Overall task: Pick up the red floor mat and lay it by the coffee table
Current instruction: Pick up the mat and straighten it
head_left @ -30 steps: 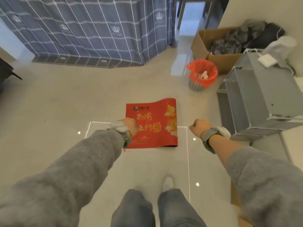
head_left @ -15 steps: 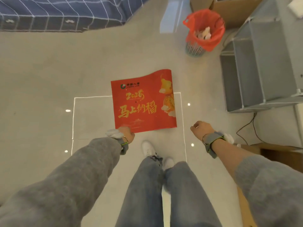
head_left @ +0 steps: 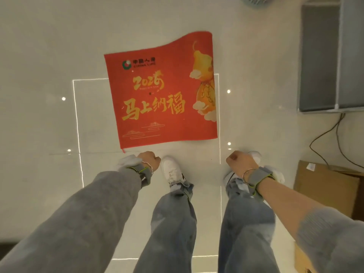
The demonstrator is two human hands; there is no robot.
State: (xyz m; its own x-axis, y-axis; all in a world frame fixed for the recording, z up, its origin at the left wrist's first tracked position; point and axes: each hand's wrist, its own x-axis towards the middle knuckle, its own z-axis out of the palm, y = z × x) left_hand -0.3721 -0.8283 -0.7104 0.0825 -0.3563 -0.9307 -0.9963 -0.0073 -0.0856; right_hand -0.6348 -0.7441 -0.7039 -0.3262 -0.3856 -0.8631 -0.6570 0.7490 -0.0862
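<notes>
The red floor mat (head_left: 157, 123) with gold lettering lies flat on the pale tiled floor just ahead of my feet, its far right corner curled upward. My left hand (head_left: 148, 160) is a closed fist just short of the mat's near left corner, not touching it. My right hand (head_left: 239, 161) is also a closed fist, off the mat's near right corner, holding nothing. No coffee table is in sight.
A grey metal shelf unit (head_left: 319, 56) lies on its side at the right. Black cables (head_left: 327, 140) trail on the floor below it. A cardboard box (head_left: 323, 186) sits by my right arm. My white shoes (head_left: 171, 170) stand close to the mat's near edge.
I have stepped closer and tilted my head down, so the mat looks larger and the red-lined bin has left view. Both fists have dropped toward the mat's near edge.
</notes>
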